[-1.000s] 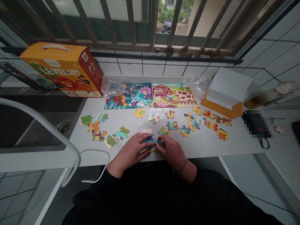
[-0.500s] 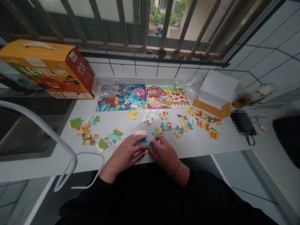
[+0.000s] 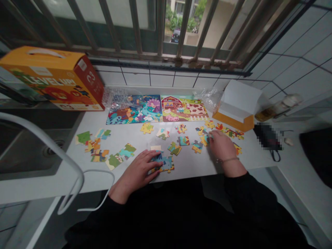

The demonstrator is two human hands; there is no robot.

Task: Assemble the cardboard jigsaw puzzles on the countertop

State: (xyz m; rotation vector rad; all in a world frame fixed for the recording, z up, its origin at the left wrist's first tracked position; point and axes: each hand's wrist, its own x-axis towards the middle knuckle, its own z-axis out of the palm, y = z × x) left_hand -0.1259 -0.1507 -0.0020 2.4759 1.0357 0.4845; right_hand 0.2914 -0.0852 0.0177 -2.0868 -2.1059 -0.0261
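Observation:
My left hand lies with its fingers spread over the left part of a few joined blue and yellow puzzle pieces near the counter's front edge. A pale piece sits just above those fingers. Further right, my right hand has its fingertips drawn together on a yellow and teal puzzle piece; its fingers partly cover that piece. A grey and yellow puzzle piece lies to the left of it, and a striped teal piece beyond that.
Two picture boards lie at the back by crumpled clear plastic. Loose pieces are spread at left. An orange box stands by the sink, an opened box at right. A white curved tube crosses the left foreground.
My right hand has left the joined pieces and moved right to the loose pieces, uncovering the joined part's right side. My left hand stays in place. The view shifted slightly earlier.

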